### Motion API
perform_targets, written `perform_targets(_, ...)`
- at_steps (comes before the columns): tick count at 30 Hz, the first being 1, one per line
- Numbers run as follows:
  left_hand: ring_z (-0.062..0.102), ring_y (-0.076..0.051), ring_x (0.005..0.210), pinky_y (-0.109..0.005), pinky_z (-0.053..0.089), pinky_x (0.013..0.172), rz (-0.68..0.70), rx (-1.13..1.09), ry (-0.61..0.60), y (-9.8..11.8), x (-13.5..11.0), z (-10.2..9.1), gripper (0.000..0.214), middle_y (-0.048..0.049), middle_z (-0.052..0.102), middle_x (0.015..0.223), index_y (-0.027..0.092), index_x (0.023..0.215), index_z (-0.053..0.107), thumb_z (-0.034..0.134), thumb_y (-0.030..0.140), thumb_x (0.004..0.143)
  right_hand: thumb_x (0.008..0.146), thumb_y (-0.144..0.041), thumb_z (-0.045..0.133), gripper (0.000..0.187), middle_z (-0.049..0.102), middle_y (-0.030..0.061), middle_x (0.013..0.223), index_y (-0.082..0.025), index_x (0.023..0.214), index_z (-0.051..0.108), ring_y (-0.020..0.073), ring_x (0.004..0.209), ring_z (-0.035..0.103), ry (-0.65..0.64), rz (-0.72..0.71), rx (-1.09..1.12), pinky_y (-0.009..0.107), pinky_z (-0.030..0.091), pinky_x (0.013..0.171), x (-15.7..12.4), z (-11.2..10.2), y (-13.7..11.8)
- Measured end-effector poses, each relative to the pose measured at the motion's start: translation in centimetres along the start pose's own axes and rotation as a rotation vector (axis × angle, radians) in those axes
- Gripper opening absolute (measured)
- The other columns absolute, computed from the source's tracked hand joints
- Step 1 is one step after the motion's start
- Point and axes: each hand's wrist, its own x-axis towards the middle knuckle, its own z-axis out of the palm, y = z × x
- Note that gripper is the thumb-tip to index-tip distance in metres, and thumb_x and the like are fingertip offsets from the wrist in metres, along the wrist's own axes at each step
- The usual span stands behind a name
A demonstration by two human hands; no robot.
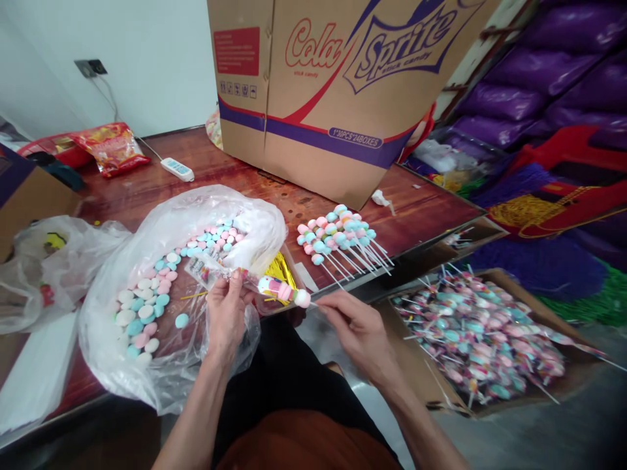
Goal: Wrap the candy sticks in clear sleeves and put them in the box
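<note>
My left hand [228, 316] is closed, pinching a small clear printed bag [251, 281] by its end. My right hand [360, 329] is closed on the thin white stick of a marshmallow skewer [300, 298]. The skewer's pink and white pieces lie between my hands, tip towards the left, apparently partly inside the bag. Beneath is a carton of gold twist ties [280, 269]. More printed bags [203, 269] lie just beyond my left hand. On the table ahead, several marshmallow skewers [337, 234] lie in a pile, sticks towards me.
Loose pastel marshmallows [147, 307] lie in a big clear plastic bag [112, 352] at left. A carton of wrapped skewers [480, 339] stands low at right. A tall cardboard box [313, 104] stands at the back. A white power strip [177, 169] and red packet [112, 149] lie behind.
</note>
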Motion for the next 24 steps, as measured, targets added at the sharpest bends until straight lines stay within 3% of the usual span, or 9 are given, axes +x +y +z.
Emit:
perform_targets(7,0.068,-0.015,0.067,-0.023,0.050,0.058,0.054,0.081,0.033,-1.0,-0.6,0.0,0.033,-0.0004,0.071,0.079,0.022,0.086,0.062,0.079,0.048,0.075,0.098,-0.017,0.054,0.017,0.061,-0.0003,0.076,-0.020,0.087,0.067,0.0125,0.068,0.058,-0.044,0.068,0.015,0.024,0.043,0.065,-0.7,1.7,-0.1)
perform_targets(12,0.071,-0.019,0.075,-0.028,0.052,0.063,0.019,0.104,-0.037,-0.7,-1.5,0.9,0.034,-0.0020,0.073,0.086,0.026,0.088,0.053,0.075,0.049,0.080,0.098,-0.016,0.053,0.017,0.060,0.0011,0.078,-0.020,0.089,0.066,0.0131,0.070,0.058,0.004,0.072,-0.021,0.024,0.043,0.065,-1.3,2.3,-0.3)
perform_targets(17,0.071,-0.021,0.085,-0.032,0.055,0.070,-0.059,0.051,-0.059,-0.6,-1.7,1.0,0.029,-0.0061,0.074,0.100,0.024,0.093,0.063,0.082,0.039,0.076,0.099,-0.018,0.050,0.020,0.059,0.0005,0.076,-0.020,0.087,0.066,0.0133,0.069,0.058,-0.013,0.118,-0.006,0.024,0.043,0.065,-1.6,2.1,-0.5)
perform_targets(24,0.071,-0.023,0.084,-0.033,0.056,0.072,-0.095,0.000,-0.094,-1.3,-1.9,1.3,0.031,-0.0073,0.075,0.100,0.022,0.092,0.068,0.083,0.042,0.074,0.098,-0.021,0.049,0.023,0.058,0.0006,0.074,-0.020,0.079,0.063,0.0142,0.068,0.057,-0.001,0.244,0.076,0.025,0.044,0.065,-1.6,3.6,-1.2)
